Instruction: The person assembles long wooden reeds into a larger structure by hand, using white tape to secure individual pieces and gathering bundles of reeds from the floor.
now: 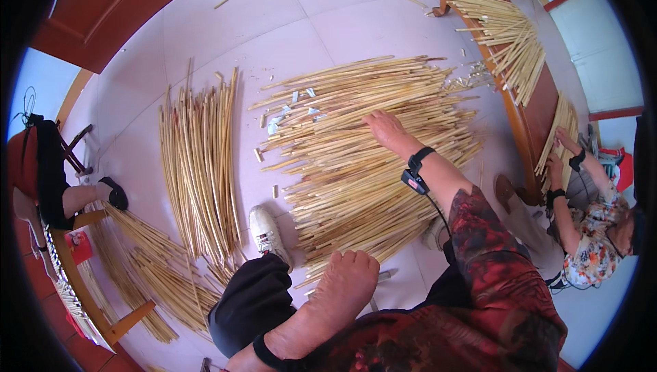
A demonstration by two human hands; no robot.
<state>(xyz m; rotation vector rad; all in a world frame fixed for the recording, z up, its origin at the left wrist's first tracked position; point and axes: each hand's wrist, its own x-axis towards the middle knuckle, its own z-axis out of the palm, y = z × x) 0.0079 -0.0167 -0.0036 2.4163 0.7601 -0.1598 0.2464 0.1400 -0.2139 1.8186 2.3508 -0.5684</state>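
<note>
A broad layer of thin, pale yellow sticks (356, 194) lies crosswise on the floor in front of me. My right hand (389, 131) reaches over its upper middle, fingers bent and pressed together on a stick among the others. Closer to my body, my left hand (345, 277) is closed in a fist, knuckles up, above my knee and the near edge of the layer. Its palm side is hidden. A small grey, narrow object (387, 275) shows just right of that fist; I cannot tell whether it is held. Whitish scraps (275, 125) lie on the sticks.
An upright bundle of sticks (202, 173) lies left of the layer, with more piles (154, 255) lower left. On the right, a brown wooden bench (530, 122) bears a fanned stack (503, 36); a co-worker's hands (564, 146) handle sticks there. Another person (51, 173) sits far left.
</note>
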